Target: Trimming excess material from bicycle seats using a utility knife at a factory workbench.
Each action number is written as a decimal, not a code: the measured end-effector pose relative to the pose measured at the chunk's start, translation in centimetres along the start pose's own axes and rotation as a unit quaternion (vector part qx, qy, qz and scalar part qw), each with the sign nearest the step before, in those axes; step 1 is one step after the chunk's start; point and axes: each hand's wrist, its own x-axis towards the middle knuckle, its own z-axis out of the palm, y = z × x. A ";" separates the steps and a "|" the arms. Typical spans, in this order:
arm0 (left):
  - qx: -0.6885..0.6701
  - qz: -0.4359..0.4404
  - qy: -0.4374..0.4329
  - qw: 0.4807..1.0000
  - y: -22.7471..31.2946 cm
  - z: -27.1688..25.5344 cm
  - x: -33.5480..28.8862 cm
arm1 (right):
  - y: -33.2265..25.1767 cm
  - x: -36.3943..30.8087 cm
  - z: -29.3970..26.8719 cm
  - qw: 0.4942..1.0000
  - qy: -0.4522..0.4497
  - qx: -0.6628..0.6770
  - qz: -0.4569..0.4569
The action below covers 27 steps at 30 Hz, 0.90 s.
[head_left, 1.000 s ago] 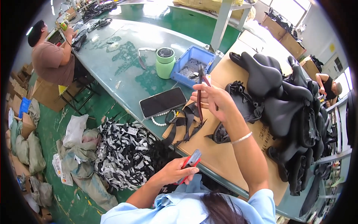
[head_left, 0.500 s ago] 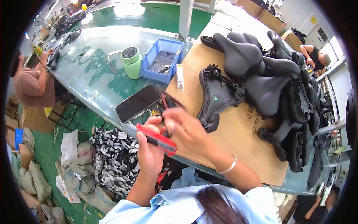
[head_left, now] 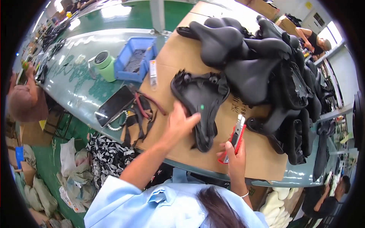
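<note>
In my right hand (head_left: 236, 157) is a red utility knife (head_left: 236, 138); my fingers are closed round its handle and its metal tip points up and away from me. My left hand (head_left: 179, 123) is open, thumb and fingers apart, at the left edge of a black bicycle saddle (head_left: 207, 91). That saddle lies underside up on the brown cardboard (head_left: 163, 64), with a small green dot on it. Whether my left fingertips touch its edge, I cannot tell. To the left of that hand lie red-handled pliers (head_left: 141, 104) and black strips (head_left: 137, 125).
A pile of black saddles (head_left: 251, 76) covers the right side. Toward the left are a phone (head_left: 115, 105), a beaded bracelet (head_left: 118, 122), a green flask (head_left: 105, 67) and a blue bin (head_left: 143, 74). Other people work at the left and right. A metal post (head_left: 156, 17) rises at the back.
The utility knife has passed from my left hand to my right. My left hand has moved to the saddle's edge, and my right hand has moved to its right side. The view has shifted.
</note>
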 end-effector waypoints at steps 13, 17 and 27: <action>0.249 0.328 -0.006 0.911 7.4 9.3 -6.3 | -1.3 -4.5 -7.3 0.986 0.115 -0.123 0.011; 0.172 0.289 -0.070 0.939 6.6 9.6 -6.1 | -1.6 -5.5 -7.6 0.986 0.113 -0.124 0.014; -0.017 0.175 -0.145 0.974 6.4 7.7 -5.6 | -2.7 -3.7 -7.2 0.898 -0.005 -0.401 -0.181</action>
